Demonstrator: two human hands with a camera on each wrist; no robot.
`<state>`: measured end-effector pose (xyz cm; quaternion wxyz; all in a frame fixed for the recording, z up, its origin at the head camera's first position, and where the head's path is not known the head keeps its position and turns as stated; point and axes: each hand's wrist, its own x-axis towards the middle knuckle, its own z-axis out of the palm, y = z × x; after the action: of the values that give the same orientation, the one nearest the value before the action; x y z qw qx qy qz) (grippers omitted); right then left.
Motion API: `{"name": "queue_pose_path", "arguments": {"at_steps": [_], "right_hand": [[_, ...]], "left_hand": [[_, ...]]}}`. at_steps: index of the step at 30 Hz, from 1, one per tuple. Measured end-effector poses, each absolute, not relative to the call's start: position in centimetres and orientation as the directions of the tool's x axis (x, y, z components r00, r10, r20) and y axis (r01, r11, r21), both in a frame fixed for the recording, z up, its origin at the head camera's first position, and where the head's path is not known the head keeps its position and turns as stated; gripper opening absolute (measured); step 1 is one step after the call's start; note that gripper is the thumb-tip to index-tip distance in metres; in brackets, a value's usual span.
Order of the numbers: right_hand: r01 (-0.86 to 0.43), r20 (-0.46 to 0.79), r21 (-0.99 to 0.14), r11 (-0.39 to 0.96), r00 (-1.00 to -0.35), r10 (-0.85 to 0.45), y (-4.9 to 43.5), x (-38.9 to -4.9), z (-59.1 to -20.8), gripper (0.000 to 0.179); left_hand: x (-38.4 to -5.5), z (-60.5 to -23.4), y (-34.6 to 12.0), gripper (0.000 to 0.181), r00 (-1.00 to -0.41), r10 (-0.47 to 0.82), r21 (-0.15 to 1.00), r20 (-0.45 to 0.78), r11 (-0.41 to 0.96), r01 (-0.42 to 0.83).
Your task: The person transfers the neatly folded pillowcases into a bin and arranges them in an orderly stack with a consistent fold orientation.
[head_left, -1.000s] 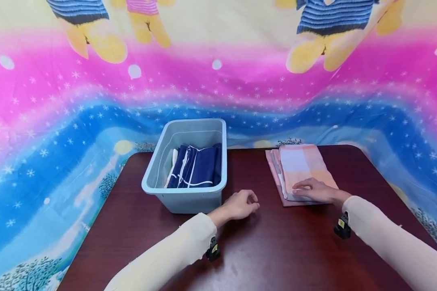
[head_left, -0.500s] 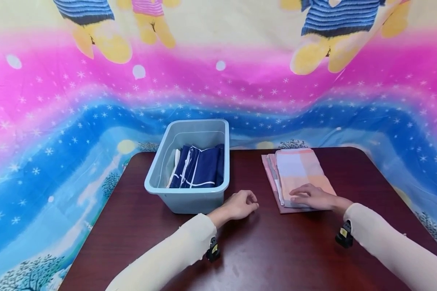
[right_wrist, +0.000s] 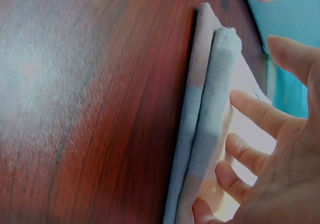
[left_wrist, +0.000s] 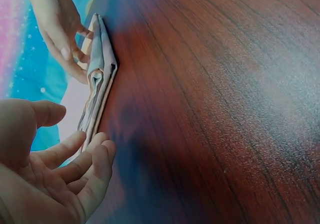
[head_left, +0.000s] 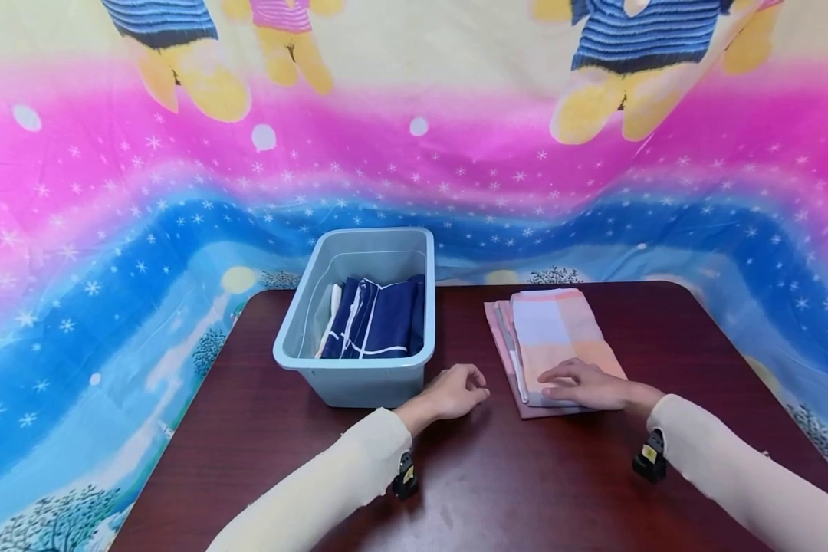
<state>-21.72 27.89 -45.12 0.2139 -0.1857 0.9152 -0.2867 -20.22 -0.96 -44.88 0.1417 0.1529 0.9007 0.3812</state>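
Observation:
My right hand (head_left: 589, 386) rests its fingertips on the near part of a folded peach-and-white checked cloth (head_left: 548, 326). This cloth lies flat on top of a pink folded cloth (head_left: 502, 337), whose edge shows at the left and front. In the right wrist view, the fingers (right_wrist: 252, 109) are spread over the upper face of the folded cloth, just behind its thick folded edge (right_wrist: 215, 99). My left hand (head_left: 451, 392) hovers low over the table beside the bin, loosely curled and holding nothing. The left wrist view shows its palm and fingers (left_wrist: 70, 169) apart from the stack.
A grey-blue plastic bin (head_left: 359, 363) stands at the left of the dark wood table (head_left: 510, 491). Folded navy cloth with white lines (head_left: 389, 318) and a whitish cloth (head_left: 330, 314) stand inside it. A patterned fabric backdrop (head_left: 414, 169) hangs behind the table.
The folded stack has slid towards me and a little left under my right hand. My left hand has stayed beside the bin; the view has shifted slightly.

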Motion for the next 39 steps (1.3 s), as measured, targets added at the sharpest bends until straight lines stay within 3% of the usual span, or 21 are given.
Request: {"name": "queue_pose_path", "arguments": {"at_steps": [15,22,29,39], "right_hand": [[-0.172,-0.364,-0.634,0.754,-0.794,-0.487,26.2,-20.9,-44.5,0.050],[-0.167,-0.324,-0.721,0.673,-0.777,-0.540,26.8,-21.8,-44.6,0.054],[-0.118,-0.272,-0.733,0.669,-0.852,-0.448,28.4,-23.4,-43.8,0.055],[0.051,-0.272,-0.691,0.721,-0.943,-0.194,32.8,-25.9,-44.5,0.077]], "left_hand": [[-20.7,-46.1,-0.9,0.011,-0.913,0.381,0.722,-0.146,0.672,0.165],[-20.7,-45.8,-1.0,0.011,-0.915,0.378,0.737,-0.137,0.657,0.161],[-20.8,-45.6,-0.7,0.011,-0.917,0.373,0.745,-0.139,0.649,0.151],[-21.2,-45.8,-0.5,0.012,-0.918,0.365,0.734,-0.157,0.665,0.139]]}}
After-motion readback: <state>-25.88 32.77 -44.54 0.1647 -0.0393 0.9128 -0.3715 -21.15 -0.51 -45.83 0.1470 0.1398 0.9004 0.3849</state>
